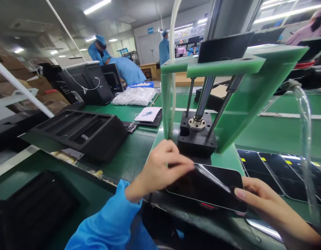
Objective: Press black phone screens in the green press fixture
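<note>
A black-screened phone (212, 185) lies at a slant in front of the green press, close to the bench's front edge. At its right end my right hand (261, 194) grips it, thumb on the face and fingers at the edge. My left hand (167, 166) pinches at the phone's upper left corner, where a clear film (213, 177) shows as a bright, raised crease running across the screen. Behind the phone stands the black press block (198, 133) with its metal rods.
Several similar black panels (269, 170) with yellow tabs lie to the right. A green press frame (241, 66) rises ahead, with a clear hose (303, 121) at right. A black slotted tray (82, 128) sits left; co-workers (126, 67) stand beyond.
</note>
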A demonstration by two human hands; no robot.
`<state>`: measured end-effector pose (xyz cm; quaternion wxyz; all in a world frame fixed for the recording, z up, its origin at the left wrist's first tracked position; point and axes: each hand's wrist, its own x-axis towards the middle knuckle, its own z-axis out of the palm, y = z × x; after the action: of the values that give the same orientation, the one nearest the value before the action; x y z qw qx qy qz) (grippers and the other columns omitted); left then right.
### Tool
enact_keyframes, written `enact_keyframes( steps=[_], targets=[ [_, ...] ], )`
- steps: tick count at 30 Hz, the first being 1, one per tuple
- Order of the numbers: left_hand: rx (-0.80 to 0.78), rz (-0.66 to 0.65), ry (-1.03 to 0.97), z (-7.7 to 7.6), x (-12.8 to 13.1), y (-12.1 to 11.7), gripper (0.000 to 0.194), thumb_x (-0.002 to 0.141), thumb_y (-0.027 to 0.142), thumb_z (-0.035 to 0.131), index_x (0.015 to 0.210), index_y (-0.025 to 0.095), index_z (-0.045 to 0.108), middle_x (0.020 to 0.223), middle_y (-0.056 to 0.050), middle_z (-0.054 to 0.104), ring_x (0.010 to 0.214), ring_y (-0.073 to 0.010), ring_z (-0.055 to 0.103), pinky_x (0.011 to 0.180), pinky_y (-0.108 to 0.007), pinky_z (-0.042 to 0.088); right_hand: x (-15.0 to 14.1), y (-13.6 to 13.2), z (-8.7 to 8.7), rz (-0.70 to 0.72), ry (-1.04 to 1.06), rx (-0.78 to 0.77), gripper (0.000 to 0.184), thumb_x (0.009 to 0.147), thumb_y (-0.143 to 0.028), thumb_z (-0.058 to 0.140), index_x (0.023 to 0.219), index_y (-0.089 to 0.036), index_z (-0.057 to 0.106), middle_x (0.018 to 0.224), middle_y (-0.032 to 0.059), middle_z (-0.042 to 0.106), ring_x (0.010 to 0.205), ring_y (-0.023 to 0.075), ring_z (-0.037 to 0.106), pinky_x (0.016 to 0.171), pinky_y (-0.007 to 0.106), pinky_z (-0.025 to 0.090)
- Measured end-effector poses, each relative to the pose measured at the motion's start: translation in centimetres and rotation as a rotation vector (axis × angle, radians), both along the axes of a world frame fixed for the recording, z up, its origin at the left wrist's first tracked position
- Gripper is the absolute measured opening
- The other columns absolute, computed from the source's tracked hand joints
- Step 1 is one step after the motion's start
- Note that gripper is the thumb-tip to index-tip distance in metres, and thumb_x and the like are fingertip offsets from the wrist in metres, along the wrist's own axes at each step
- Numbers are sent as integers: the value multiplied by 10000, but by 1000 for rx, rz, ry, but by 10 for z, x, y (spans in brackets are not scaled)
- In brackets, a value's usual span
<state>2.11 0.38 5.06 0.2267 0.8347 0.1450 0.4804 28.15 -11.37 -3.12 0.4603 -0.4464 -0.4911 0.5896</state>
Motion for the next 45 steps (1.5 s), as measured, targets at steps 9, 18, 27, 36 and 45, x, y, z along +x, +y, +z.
enact_keyframes(
  steps=[9,18,27,36,45],
  targets=[
    [-734,-272,-110,-32,15,31,124,750,247,764,658,175,722,774,-29,591,720,-132,555,682,-293,435,-4,3,12,-30,249,-82,297,857,-464,805,795,-184,731,667,85,577,460,154,482,433,221,470],
    [-779,-266,-160,-41,15,31,80,757,227,756,687,189,748,795,-25,601,746,-125,560,689,-273,420,-7,4,25,-118,194,-143,398,818,-532,845,739,-163,717,566,65,578,455,120,522,445,127,421],
    [-650,-188,-74,-42,10,33,139,803,274,737,686,200,749,799,-34,612,756,-141,572,705,-264,452,-7,13,18,30,310,104,370,926,-401,752,722,-103,672,635,71,622,473,108,553,439,121,441],
    [-621,-134,-88,-48,7,29,127,811,299,731,716,220,759,839,-41,626,821,-169,584,726,-281,468,-5,10,14,41,232,154,401,936,-467,728,770,-114,639,617,47,613,482,129,574,473,162,489],
    [-613,-127,-124,-50,9,23,149,798,317,742,701,204,755,816,-49,632,807,-166,580,725,-283,463,-3,8,14,68,254,162,370,947,-443,730,822,-104,649,668,56,626,532,136,595,501,168,496]
  ],
)
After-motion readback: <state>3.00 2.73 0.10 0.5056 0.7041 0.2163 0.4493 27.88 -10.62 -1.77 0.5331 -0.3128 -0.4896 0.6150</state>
